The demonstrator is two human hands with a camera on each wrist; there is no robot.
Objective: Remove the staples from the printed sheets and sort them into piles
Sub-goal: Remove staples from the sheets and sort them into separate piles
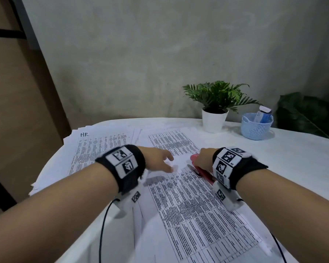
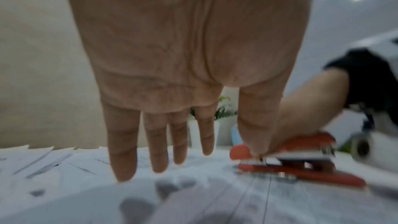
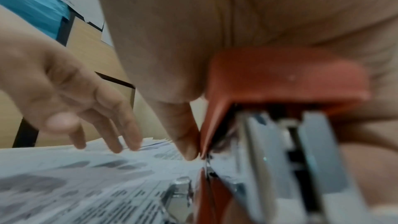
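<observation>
Printed sheets (image 1: 196, 209) of dense tables cover the near side of a white table (image 1: 292, 160). Another pile (image 1: 101, 147) at the far left has "HR" handwritten at its top; the printed text is too small to read. The right hand (image 1: 203, 158) grips a red stapler (image 1: 202, 171) resting on the near sheets. The left hand (image 1: 158, 160) hovers beside it, fingers spread and relaxed, holding nothing. Behind stand a potted plant (image 1: 216, 105) and a blue basket (image 1: 256, 126).

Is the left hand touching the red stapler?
Apart. The right wrist view shows the left hand open over the printed sheets, with clear space between it and the red stapler, which the right hand grips.
</observation>
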